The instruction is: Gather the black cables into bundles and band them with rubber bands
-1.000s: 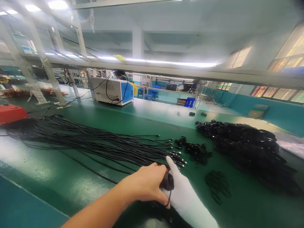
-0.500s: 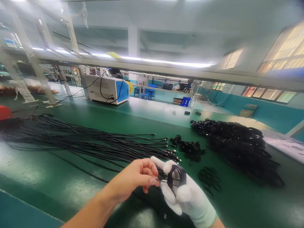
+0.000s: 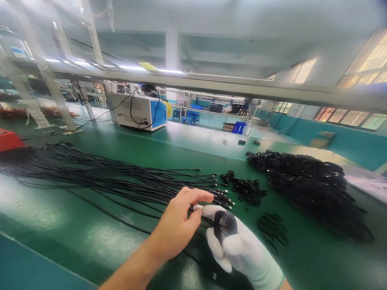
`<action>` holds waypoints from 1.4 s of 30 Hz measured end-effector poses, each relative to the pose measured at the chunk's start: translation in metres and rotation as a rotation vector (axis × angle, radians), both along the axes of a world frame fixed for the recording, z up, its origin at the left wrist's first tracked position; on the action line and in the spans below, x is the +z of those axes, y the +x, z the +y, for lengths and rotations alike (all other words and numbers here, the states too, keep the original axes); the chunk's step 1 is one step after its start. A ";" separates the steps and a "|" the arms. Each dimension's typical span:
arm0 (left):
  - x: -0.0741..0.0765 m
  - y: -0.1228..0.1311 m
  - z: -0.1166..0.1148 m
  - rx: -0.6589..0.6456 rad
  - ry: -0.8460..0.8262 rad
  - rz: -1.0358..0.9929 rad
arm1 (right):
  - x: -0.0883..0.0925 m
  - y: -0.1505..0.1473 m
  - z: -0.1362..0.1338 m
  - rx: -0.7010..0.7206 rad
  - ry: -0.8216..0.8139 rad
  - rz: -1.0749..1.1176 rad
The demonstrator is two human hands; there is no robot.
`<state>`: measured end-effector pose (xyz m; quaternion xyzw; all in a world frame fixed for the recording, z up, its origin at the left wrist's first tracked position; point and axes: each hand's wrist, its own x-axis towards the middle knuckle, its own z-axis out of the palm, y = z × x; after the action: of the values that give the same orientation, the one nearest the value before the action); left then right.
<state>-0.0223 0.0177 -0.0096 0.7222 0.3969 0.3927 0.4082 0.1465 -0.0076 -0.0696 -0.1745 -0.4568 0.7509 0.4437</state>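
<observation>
White-gloved, the right hand (image 3: pixel 244 253) is curled around a small coil of black cable (image 3: pixel 228 221), its thumb and fingers clamped on the loops at the near middle of the scene, above the green bench (image 3: pixel 208 155). Just left of it, the bare left hand (image 3: pixel 178 219) has its thumb and forefinger apart, close by the glove's outstretched fingertip; no cable shows clearly between them, and its other fingers are partly hidden. Judging by this grip, the step in hand is dressing the wound loops, one hand holding and the other free to work at them. The next move seems to call for the right hand to keep the turns together, while the left closes finely on whichever strand it needs without pulling a loop loose. Long black cables (image 3: pixel 121 173) stretch from the far left towards the hands, many of their pale-tipped plugs (image 3: pixel 231 204) pointing right. Beyond the glove lies a small black heap (image 3: pixel 246 189); to its right is a large dark pile (image 3: pixel 308 189), with a few loose black loops (image 3: pixel 272 229) nearer.
</observation>
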 end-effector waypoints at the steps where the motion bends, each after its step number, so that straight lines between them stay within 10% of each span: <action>1: 0.007 -0.002 0.000 -0.067 0.050 0.089 | -0.001 0.000 0.000 0.040 -0.020 0.008; 6: 0.021 0.001 0.013 -0.394 -0.093 0.216 | -0.009 -0.001 0.001 0.272 -0.105 0.050; 14: -0.015 0.017 0.036 -0.013 -0.393 0.040 | 0.003 -0.014 0.009 -0.386 -0.054 -0.335; 34: -0.037 0.003 0.012 -0.225 -0.644 -0.261 | -0.009 -0.017 0.005 -0.118 -0.109 -0.068; 37: -0.036 0.002 0.011 -0.128 -0.502 -0.100 | -0.012 -0.017 0.005 -0.116 -0.140 -0.069; 42: -0.041 0.002 0.006 0.131 0.274 0.241 | -0.009 -0.019 0.003 -0.158 -0.155 -0.088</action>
<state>-0.0206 0.0237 -0.0508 0.7854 0.4318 0.3798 0.2291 0.1271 -0.0049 -0.0782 -0.2766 -0.4011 0.7384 0.4663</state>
